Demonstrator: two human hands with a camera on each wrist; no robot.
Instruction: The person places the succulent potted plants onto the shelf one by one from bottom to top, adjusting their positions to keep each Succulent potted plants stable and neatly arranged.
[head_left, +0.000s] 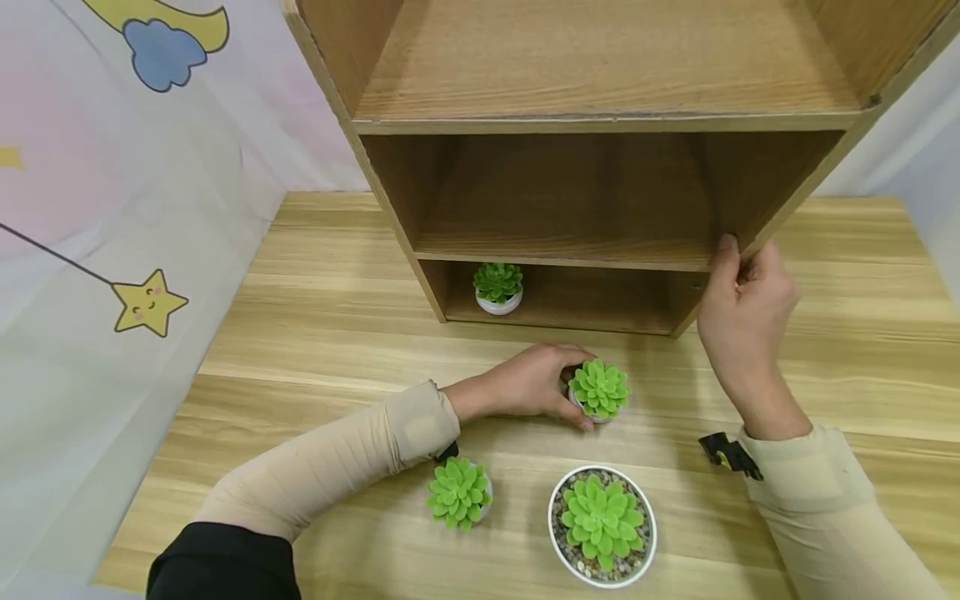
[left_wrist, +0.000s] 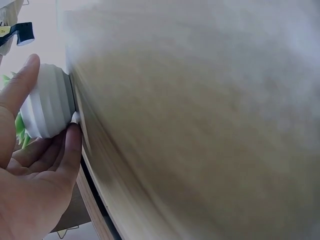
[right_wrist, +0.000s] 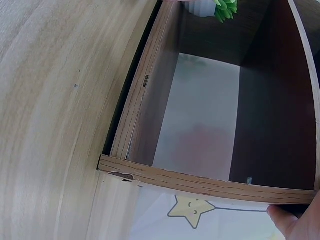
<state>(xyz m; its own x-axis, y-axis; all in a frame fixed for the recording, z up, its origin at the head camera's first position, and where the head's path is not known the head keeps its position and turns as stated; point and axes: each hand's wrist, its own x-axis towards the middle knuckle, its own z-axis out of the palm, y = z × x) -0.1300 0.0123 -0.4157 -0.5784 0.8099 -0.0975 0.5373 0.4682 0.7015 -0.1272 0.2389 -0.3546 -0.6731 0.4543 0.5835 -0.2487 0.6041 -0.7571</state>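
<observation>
The potted succulent (head_left: 600, 389) has green leaves and a white ribbed pot (left_wrist: 50, 105); it is upright in front of the shelf unit (head_left: 607, 126), gripped by the left hand (head_left: 534, 382). The open-fronted, wood-grain shelf unit stands upright, the right hand (head_left: 750, 325) gripping its right side panel

Shelf interior (head_left: 558, 196) shadowed; left wrist view hazy.

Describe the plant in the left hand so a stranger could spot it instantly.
Start at the wooden shelf unit. Just in front of it, nearer the person, is a small bright-green succulent in a white pot. Unlike the other three plants, it is gripped by the left hand.
</observation>
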